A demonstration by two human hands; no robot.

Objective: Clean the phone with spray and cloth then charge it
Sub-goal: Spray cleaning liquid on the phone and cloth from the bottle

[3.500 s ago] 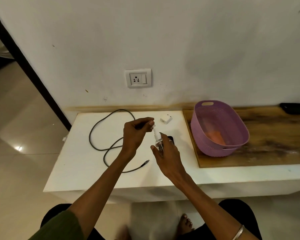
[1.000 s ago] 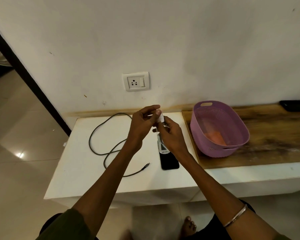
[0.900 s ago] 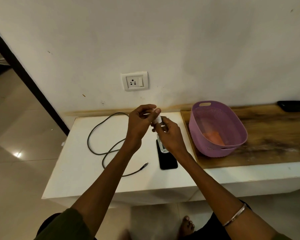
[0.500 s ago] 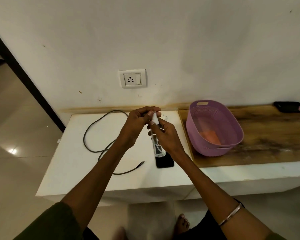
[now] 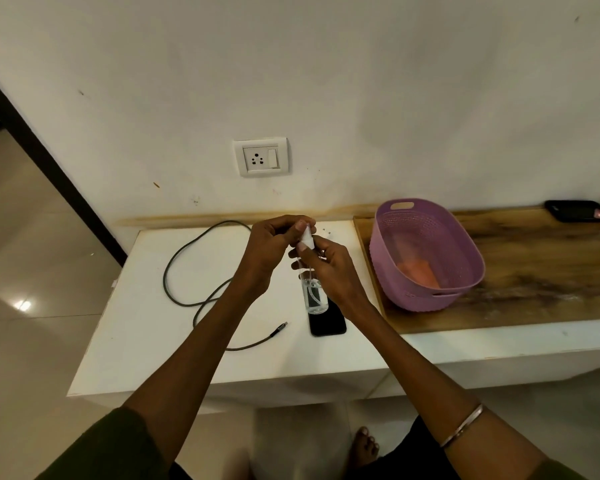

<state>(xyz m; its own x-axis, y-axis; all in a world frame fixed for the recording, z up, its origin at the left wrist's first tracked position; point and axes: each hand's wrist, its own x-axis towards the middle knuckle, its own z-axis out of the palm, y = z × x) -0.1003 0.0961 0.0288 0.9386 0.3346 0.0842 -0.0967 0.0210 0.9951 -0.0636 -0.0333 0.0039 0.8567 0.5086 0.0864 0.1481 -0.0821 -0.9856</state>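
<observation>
- The spray bottle point(image 5: 313, 292), small and clear with a little liquid and a dip tube showing inside, hangs near the centre of the frame, above the top end of the phone point(image 5: 327, 322).
- The right hand point(image 5: 329, 268) is wrapped around the bottle's upper body; the left hand point(image 5: 274, 249) pinches the white nozzle top point(image 5: 307, 237) between thumb and fingertips. Both hands are closed on the bottle and touch each other.
- The bottle looks light and rigid, probably thin plastic, and smooth enough to slip if wet. Its body gives the surest hold, which leaves the top free to turn or press.
- The phone lies flat, screen dark, on the white worktop point(image 5: 136, 341) just below centre. It is likely glass-fronted, slick and fragile, and best lifted by its long edges.
- The cloth point(image 5: 418, 273), orange and soft, sits inside the purple basket point(image 5: 440, 299) to the right of centre, on the wooden part of the surface.
- A dark charging cable point(image 5: 201, 299) loops across the left of the worktop, its free plug point(image 5: 280, 328) lying just left of the phone. The wall socket point(image 5: 261, 156) sits above centre.
- A second dark phone point(image 5: 575, 211) rests at the far right edge.
- Nothing blocks the phone, though the cable end lies close to any wiping stroke.
</observation>
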